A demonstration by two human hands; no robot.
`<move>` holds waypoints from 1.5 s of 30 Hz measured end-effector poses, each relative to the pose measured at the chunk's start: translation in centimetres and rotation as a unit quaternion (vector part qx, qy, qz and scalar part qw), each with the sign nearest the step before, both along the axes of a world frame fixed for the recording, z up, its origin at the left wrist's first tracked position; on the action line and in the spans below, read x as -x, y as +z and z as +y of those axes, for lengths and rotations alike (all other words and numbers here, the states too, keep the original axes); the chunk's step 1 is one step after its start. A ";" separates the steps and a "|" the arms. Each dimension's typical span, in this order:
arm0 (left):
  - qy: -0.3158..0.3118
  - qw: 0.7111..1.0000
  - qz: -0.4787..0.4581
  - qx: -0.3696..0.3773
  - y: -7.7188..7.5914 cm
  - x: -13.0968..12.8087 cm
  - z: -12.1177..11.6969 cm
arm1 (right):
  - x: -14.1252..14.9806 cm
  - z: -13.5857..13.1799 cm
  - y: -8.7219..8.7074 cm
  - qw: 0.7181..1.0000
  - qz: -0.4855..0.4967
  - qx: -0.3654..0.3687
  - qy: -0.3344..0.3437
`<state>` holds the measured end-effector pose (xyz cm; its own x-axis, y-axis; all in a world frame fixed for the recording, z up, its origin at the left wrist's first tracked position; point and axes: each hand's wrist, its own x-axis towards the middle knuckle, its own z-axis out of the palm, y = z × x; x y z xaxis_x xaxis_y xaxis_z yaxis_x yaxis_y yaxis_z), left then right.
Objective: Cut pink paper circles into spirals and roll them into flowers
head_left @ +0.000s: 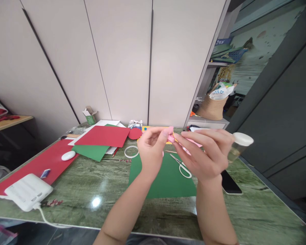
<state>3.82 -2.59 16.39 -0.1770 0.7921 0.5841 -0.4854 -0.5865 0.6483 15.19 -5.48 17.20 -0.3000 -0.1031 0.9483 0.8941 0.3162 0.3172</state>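
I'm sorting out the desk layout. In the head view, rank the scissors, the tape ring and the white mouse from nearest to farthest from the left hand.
1. Scissors: on the green paper, just right of the left hand.
2. Tape ring: just left of it, nearly as close.
3. White mouse: far left, on red paper.

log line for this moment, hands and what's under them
left hand: pinching pink piece | right hand: pinching same piece | below: green sheet, scissors | table

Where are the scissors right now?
In the head view, the scissors lie on the green sheet, just below and between the left hand and right hand.
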 end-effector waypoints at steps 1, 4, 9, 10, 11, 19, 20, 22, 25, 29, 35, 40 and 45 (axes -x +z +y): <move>0.003 1.000 0.001 0.002 0.0 0.0 0.0 | 0.0 0.0 0.0 1.000 0.001 -0.001 -0.003; 0.007 1.000 0.004 0.002 0.0 0.0 -0.1 | 0.1 -0.1 0.1 1.000 0.003 0.002 -0.007; -0.015 1.000 -0.007 -0.008 0.0 0.1 -0.2 | 0.2 -0.2 0.2 1.000 0.002 -0.004 -0.011; -0.021 1.000 -0.008 -0.007 0.0 0.1 -0.2 | 0.2 -0.2 0.2 1.000 0.002 -0.005 -0.013; -0.023 1.000 -0.008 -0.006 0.0 0.1 -0.2 | 0.1 -0.2 0.2 1.000 0.002 -0.007 -0.014; -0.035 0.999 -0.013 0.003 -0.1 0.1 0.0 | 0.0 -0.1 -0.1 1.000 0.011 0.000 -0.004; -0.040 0.999 -0.013 0.005 -0.1 0.1 0.0 | 0.0 -0.1 -0.1 1.000 0.013 0.002 -0.003; -0.049 0.999 -0.015 0.006 -0.2 0.1 0.0 | 0.0 -0.1 -0.1 1.000 0.014 0.004 0.001; -0.054 0.998 -0.016 0.003 -0.2 0.2 0.0 | -0.1 -0.1 -0.1 1.000 0.012 0.007 0.003; -0.045 0.999 -0.006 0.001 -0.2 0.1 0.1 | -0.2 0.0 -0.1 1.000 0.012 0.016 0.009; -0.037 0.999 0.001 -0.015 -0.2 0.1 0.1 | -0.4 0.0 -0.2 1.000 0.017 0.019 0.008; -0.012 0.999 0.021 -0.025 -0.4 0.3 0.2 | -0.5 -0.1 -0.2 0.999 0.020 0.030 0.017; 0.010 0.999 0.037 -0.038 -0.6 0.5 0.4 | -0.4 -0.1 -0.1 0.998 0.027 0.041 0.024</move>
<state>3.37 -2.19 15.77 -0.1460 0.7420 0.6544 -0.4262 -0.6441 0.6352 15.64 -5.59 17.07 -0.2438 -0.0377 0.9691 0.8924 0.3824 0.2394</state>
